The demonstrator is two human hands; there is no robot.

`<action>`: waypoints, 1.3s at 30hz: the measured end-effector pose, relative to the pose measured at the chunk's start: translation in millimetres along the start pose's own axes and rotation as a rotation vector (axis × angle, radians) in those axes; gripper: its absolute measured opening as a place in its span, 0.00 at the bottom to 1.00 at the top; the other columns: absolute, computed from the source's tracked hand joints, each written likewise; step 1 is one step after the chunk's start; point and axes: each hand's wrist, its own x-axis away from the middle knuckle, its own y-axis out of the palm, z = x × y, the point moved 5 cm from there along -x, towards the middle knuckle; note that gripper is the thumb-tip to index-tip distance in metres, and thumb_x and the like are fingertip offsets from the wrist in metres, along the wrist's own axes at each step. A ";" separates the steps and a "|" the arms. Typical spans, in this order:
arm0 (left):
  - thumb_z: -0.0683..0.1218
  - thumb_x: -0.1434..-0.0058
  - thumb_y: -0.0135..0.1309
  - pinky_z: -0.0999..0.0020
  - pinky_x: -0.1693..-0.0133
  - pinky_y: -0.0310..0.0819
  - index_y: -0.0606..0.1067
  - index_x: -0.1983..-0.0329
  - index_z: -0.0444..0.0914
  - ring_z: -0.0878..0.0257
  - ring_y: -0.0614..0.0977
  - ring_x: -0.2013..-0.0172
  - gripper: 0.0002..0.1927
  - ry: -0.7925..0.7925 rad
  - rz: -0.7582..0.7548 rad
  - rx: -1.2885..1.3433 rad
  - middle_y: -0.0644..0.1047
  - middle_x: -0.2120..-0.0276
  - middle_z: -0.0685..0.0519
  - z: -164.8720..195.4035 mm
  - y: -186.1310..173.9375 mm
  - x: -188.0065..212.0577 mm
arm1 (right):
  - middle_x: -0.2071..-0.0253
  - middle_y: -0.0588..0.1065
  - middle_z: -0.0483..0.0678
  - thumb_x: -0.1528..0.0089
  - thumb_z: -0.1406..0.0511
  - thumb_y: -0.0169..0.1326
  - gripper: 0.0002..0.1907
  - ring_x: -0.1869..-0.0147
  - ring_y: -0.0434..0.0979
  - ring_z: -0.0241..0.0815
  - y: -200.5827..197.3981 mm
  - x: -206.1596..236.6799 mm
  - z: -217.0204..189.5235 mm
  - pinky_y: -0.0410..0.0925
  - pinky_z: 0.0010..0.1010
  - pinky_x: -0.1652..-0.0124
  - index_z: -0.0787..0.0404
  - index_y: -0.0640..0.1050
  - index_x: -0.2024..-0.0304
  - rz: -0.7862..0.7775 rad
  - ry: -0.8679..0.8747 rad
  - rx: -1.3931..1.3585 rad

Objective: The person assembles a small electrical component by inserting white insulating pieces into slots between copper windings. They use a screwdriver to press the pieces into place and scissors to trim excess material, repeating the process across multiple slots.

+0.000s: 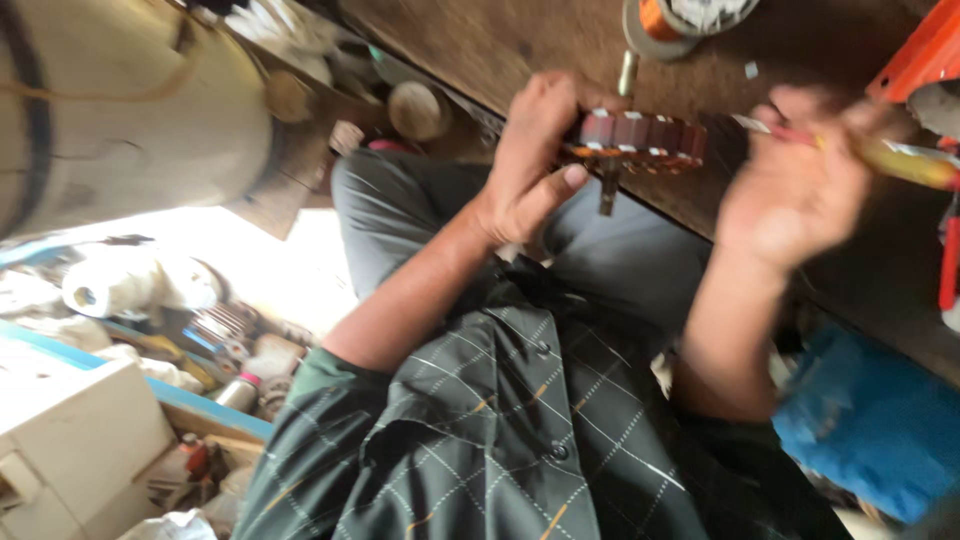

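Motor stator (635,140), a dark ring of stacked plates with copper windings showing along its lower edge, is held at the edge of a worn brown workbench (480,45), gripped at its near end by the left hand (530,165), whose fingers curl over the top of the ring while the thumb presses in from below. A short metal shaft (608,190) sticks down from the ring just beside that thumb. At the other end of the ring, the right hand (795,190), blurred in motion, is closed around a yellow-handled tool (900,160); the tool's thin tip points toward the ring's far end, though the blur hides whether it touches. Beyond the ring, farther along the bench from the left hand's grip, sits a spool of orange wire (660,20). An orange metal part (925,50) stands just past the right hand's grip, above the tool handle. Below both hands are the person's grey trousers (420,215) and dark checked shirt (500,430). A blue cloth (870,420) lies under the right forearm, and a large cream drum (110,110) stands well off to the left hand's outer side.
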 end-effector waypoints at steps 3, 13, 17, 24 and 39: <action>0.66 0.35 0.36 0.58 0.37 0.60 0.70 0.36 0.36 0.50 0.73 0.42 0.36 -0.027 -0.039 -0.029 0.75 0.44 0.45 2.1 4.5 2.3 | 0.59 0.70 0.49 0.32 0.67 0.55 0.15 0.61 0.68 0.39 -11.4 8.8 -18.2 0.62 0.29 0.64 0.63 0.69 0.45 -0.034 -0.089 0.192; 0.69 0.32 0.41 0.53 0.23 0.41 0.38 0.16 0.41 0.53 0.48 0.21 0.51 -0.175 -0.176 0.723 0.46 0.20 0.45 2.7 19.7 11.1 | 0.71 0.66 0.36 0.29 0.51 0.57 0.29 0.74 0.58 0.24 10.1 31.4 17.5 0.50 0.15 0.70 0.65 0.76 0.35 -0.202 -0.023 0.673; 0.66 0.27 0.35 0.56 0.23 0.37 0.49 0.19 0.41 0.52 0.54 0.23 0.40 -0.109 -0.058 0.366 0.55 0.22 0.45 -5.5 2.7 19.0 | 0.43 0.77 0.40 0.29 0.55 0.56 0.20 0.70 0.62 0.25 16.6 18.3 13.8 0.55 0.17 0.70 0.62 0.76 0.42 -0.165 -0.070 0.664; 0.49 0.39 0.64 0.57 0.36 0.65 0.77 0.47 0.39 0.50 0.74 0.39 0.18 -0.225 0.216 -0.193 0.77 0.46 0.46 -19.3 -2.5 38.1 | 0.41 0.79 0.48 0.27 0.60 0.56 0.14 0.71 0.61 0.25 22.6 3.6 15.5 0.54 0.19 0.72 0.62 0.77 0.44 -0.104 -0.021 0.541; 0.54 0.38 0.62 0.69 0.60 0.78 0.80 0.51 0.42 0.58 0.83 0.65 0.16 -0.246 0.422 -0.117 0.79 0.64 0.51 -4.2 35.7 35.5 | 0.73 0.59 0.40 0.24 0.59 0.43 0.14 0.71 0.55 0.30 -16.0 -23.0 53.0 0.51 0.21 0.68 0.60 0.69 0.61 -0.191 0.143 0.470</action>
